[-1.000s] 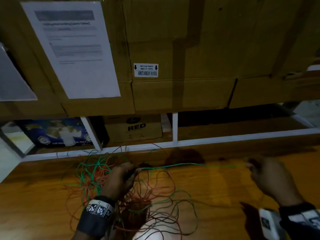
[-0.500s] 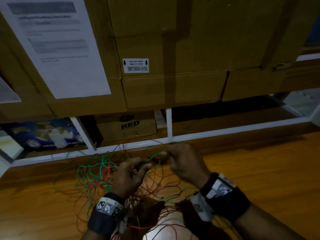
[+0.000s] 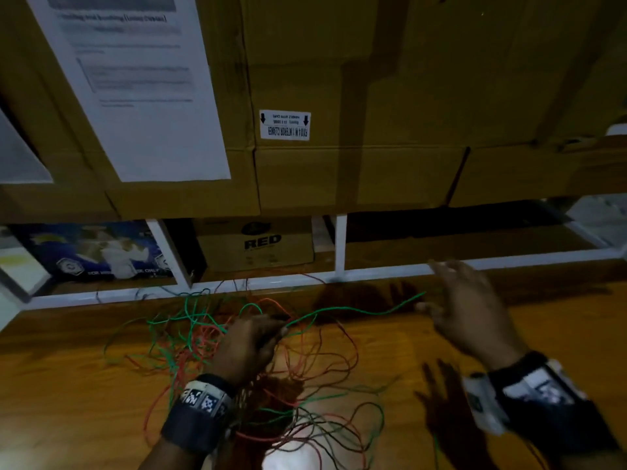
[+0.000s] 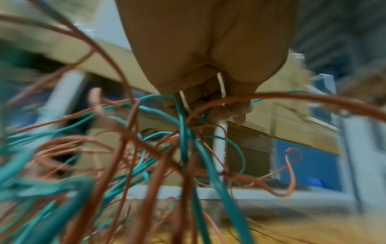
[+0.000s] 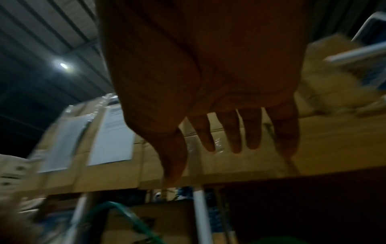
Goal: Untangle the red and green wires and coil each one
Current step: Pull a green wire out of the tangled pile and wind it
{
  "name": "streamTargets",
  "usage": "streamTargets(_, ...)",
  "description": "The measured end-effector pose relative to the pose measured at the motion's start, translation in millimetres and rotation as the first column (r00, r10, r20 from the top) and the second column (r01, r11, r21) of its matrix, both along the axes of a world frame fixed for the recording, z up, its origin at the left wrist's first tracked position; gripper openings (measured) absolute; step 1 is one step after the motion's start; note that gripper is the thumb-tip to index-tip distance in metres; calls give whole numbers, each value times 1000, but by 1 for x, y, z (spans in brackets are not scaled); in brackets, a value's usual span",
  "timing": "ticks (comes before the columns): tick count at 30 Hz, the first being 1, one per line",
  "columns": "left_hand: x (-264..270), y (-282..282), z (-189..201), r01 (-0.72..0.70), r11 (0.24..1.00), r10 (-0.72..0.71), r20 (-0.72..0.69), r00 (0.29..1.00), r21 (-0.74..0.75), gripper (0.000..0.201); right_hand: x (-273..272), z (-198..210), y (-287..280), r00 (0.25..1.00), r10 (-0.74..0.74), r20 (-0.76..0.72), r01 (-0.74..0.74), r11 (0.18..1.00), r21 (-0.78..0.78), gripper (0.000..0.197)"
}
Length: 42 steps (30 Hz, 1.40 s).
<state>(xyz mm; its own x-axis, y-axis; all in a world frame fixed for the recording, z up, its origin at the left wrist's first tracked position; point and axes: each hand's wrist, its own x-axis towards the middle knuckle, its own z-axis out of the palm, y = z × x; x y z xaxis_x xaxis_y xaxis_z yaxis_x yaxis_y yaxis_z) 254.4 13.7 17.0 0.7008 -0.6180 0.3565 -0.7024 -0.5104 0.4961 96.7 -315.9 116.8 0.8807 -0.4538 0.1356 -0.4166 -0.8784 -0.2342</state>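
Note:
Thin red wire [image 3: 307, 361] and green wire [image 3: 190, 320] lie in one loose tangle on the wooden table [image 3: 68, 401]. My left hand [image 3: 282, 329] sits over the tangle and pinches a green strand [image 3: 356, 312] that arcs rightward, slack, and ends just short of my right hand [image 3: 439, 290]. That hand hovers with its fingers spread and holds nothing. In the left wrist view the left hand [image 4: 217, 105] has its fingers curled on green wire [image 4: 183, 132], and red wire [image 4: 292, 97] crosses them. The right wrist view shows the right hand [image 5: 208, 148] with straight fingers, and a green loop [image 5: 125, 213] below.
A white shelf rail [image 3: 373, 271] borders the table's far edge. Under the shelf stand a carton marked RED [image 3: 261, 244] and a blue box [image 3: 95, 249]. Large cardboard boxes [image 3: 373, 96] are stacked above, one with a paper sheet [image 3: 135, 89] taped on.
The right hand held the green strand taut at the far right, came in beside the left hand, then swung right again with fingers spread. The strand now hangs slack.

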Motion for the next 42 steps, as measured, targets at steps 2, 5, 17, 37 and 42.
streamTargets(2, -4, -13, -2, 56, 996, -56, 3, 998, 71, 14, 6, -9, 44, 983, 177, 41, -179, 983, 44, 76)
streamTargets(5, -5, -25, -7, 95, 993, -94, -19, 995, 68, 31, 29, -27, 102, 935, 354, 8, -352, 927, 131, 50)
streamTargets(17, 20, 17, -20, -121, 992, 119, -55, 991, -46, 23, 49, 45, 71, 791, 281, 544, -400, 910, 111, 27)
streamTargets(37, 14, 6, -23, 0, 995, -16, 175, 985, 96, 35, 56, -42, 139, 898, 437, -62, -420, 890, 178, 25)
streamTargets(42, 14, 14, -24, -26, 998, 12, 215, 977, 64, 31, 81, -61, 166, 897, 439, -55, -404, 864, 301, 13)
